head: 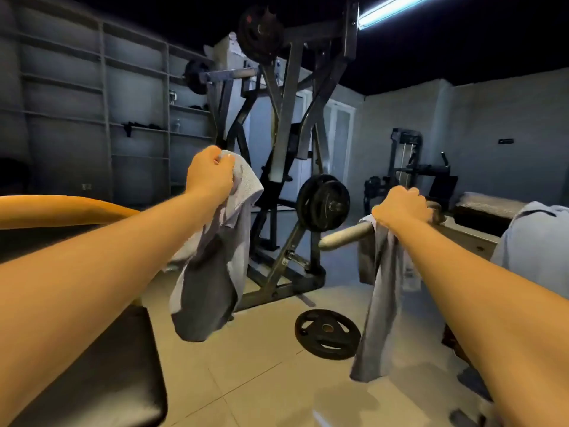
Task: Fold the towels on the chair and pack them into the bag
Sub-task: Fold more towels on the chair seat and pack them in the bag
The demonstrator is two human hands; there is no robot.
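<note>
Left hand [211,174], 10 o'clock: fingertips hidden behind knuckles and cloth. Right hand [400,204], 3 o'clock: likewise. Left towel length [212,272] and right towel length [380,303]: one towel or two, indeterminate. Grey cloth [535,248], far 3 o'clock, and black pad [101,365], 8 o'clock: cut by frame edges. Shelf items [138,126], far 10 o'clock: too dark to identify.

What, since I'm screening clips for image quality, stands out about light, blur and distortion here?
Head view: the tube light at top right glares blue-white while the shelves stay dim; the wide lens bows the shelves and stretches both forearms; the towel in the left hand and the other towel in the right hand look slightly soft but readable.
</note>
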